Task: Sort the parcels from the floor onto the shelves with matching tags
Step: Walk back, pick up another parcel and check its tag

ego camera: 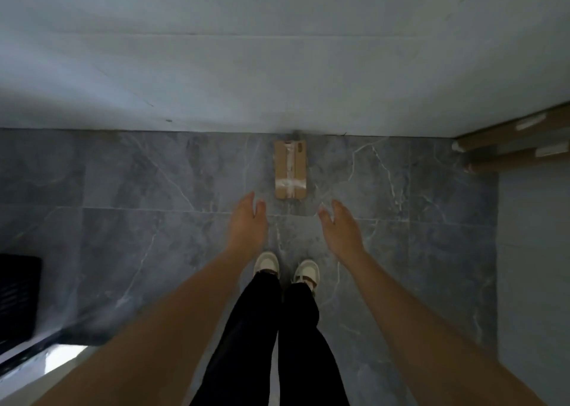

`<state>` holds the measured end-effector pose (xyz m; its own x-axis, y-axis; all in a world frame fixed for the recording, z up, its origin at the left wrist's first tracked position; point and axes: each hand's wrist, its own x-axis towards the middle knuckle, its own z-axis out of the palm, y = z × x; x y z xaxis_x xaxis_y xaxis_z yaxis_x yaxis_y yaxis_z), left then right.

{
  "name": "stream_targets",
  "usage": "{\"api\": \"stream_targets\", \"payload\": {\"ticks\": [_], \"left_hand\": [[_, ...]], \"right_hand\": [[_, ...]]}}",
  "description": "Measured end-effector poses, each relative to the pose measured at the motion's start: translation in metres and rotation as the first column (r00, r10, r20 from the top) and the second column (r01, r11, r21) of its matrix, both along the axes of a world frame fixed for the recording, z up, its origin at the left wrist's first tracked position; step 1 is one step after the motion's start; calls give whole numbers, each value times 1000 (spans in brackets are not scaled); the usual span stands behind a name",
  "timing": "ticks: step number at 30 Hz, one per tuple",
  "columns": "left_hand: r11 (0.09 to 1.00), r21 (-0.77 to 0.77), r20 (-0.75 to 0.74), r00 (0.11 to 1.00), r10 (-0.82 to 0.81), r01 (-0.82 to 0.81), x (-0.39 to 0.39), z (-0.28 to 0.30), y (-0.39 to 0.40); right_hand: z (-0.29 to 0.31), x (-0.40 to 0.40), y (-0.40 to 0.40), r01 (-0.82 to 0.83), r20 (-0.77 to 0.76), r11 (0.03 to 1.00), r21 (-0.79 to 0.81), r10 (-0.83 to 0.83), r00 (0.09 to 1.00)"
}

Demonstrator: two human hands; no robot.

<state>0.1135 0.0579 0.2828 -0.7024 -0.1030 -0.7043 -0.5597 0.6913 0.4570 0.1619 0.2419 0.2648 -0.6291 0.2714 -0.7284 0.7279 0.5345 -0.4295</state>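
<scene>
A small brown cardboard parcel sealed with clear tape lies flat on the grey marble floor, its far end against the white wall. My left hand reaches down just short of the parcel's near left corner, fingers apart and holding nothing. My right hand hangs to the parcel's near right, also spread and not touching it. Both arms stretch down from the bottom of the view on either side of my legs.
A white wall fills the upper half. Wooden shelf edges with white tags show at the right. A dark slatted object sits at the lower left. My white shoes stand on the floor below the parcel.
</scene>
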Motion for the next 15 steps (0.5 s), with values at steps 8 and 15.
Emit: {"api": "stream_targets", "payload": {"ticks": [8, 15], "left_hand": [[989, 14, -20, 989, 145, -145, -29, -213, 14], [932, 144, -21, 941, 338, -332, -100, -341, 43]], "right_hand": [[-215, -31, -14, 196, 29, 980, -19, -195, 980], [-336, -115, 1, 381, -79, 913, -148, -395, 915]]}}
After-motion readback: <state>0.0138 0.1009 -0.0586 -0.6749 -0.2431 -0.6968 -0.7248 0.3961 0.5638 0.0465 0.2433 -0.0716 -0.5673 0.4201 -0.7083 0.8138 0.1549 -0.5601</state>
